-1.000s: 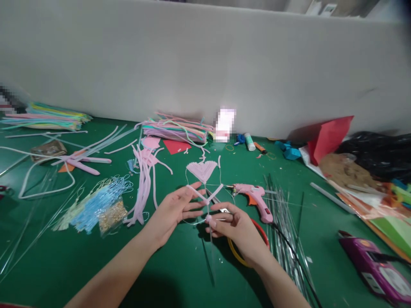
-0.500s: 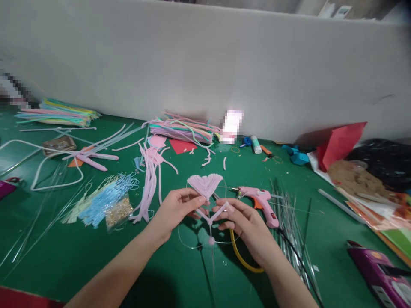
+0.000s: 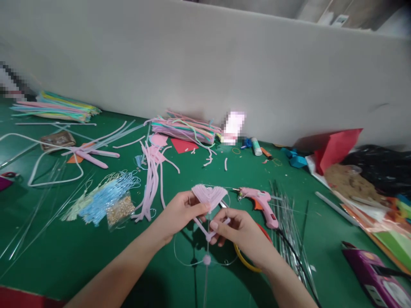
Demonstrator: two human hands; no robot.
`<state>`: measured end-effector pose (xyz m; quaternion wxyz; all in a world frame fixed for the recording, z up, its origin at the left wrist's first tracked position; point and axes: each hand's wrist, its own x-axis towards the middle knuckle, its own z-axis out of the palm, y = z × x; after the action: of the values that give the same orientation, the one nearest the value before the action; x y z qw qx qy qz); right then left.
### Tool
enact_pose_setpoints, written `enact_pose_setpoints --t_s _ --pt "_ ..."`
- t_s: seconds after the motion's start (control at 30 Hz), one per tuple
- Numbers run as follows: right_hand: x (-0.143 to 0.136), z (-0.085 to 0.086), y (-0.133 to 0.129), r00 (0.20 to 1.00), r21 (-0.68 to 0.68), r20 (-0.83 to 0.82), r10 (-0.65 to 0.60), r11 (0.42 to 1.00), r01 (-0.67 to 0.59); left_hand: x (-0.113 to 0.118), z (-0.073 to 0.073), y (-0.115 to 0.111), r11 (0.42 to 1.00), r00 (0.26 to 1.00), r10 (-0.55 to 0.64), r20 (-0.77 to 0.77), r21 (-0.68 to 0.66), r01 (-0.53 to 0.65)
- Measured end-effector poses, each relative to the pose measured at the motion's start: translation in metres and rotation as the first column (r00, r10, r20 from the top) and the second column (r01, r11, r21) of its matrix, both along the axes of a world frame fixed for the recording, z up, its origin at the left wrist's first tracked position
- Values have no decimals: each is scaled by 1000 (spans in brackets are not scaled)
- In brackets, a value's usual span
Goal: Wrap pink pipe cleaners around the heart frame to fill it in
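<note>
A pale pink heart made of pipe cleaners [image 3: 209,196] is pinched near its lower point by my left hand [image 3: 185,211]. Below it, a V-shaped pink pipe cleaner [image 3: 201,229] sits on a thin clear stem, and my right hand [image 3: 231,227] grips its right arm between thumb and fingers. Farther down the stem is a small pink ball [image 3: 206,259], with a thin wire loop curving out to both sides. Partly behind my right hand are scissors with yellow and red handles [image 3: 245,259]. The fingertips of my right hand partly cover the V.
Right of my hands lie a pink glue gun [image 3: 261,201] and a bundle of clear rods [image 3: 289,239]. To the left are pink pipe cleaners [image 3: 152,184], blue tassels [image 3: 104,199] and a bag of gold beads [image 3: 119,210]. A grey partition [image 3: 192,64] rises behind the green table.
The heart and stem have moved slightly down and toward me. My right hand has shifted inward along the V's right arm, closer to its bend.
</note>
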<state>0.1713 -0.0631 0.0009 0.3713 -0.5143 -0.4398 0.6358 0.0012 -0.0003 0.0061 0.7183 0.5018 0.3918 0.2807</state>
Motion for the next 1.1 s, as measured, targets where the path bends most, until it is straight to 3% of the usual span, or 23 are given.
enact_pose_setpoints --t_s 0.23,0.4,0.53,1.1 --pt "-4 4 9 987 134 40 -153 980 147 2 4 -2 998 998 -61 30 20 60" --pt "-3 4 11 976 99 5 -219 971 217 2 3 -2 993 993 -112 30 33 111" --pt "-2 -1 11 966 83 8 -259 963 257 4 2 -2 996 997 -74 31 -43 76" --pt "-2 -8 6 984 75 58 -165 984 161 -2 -1 3 999 996 -49 -69 11 50"
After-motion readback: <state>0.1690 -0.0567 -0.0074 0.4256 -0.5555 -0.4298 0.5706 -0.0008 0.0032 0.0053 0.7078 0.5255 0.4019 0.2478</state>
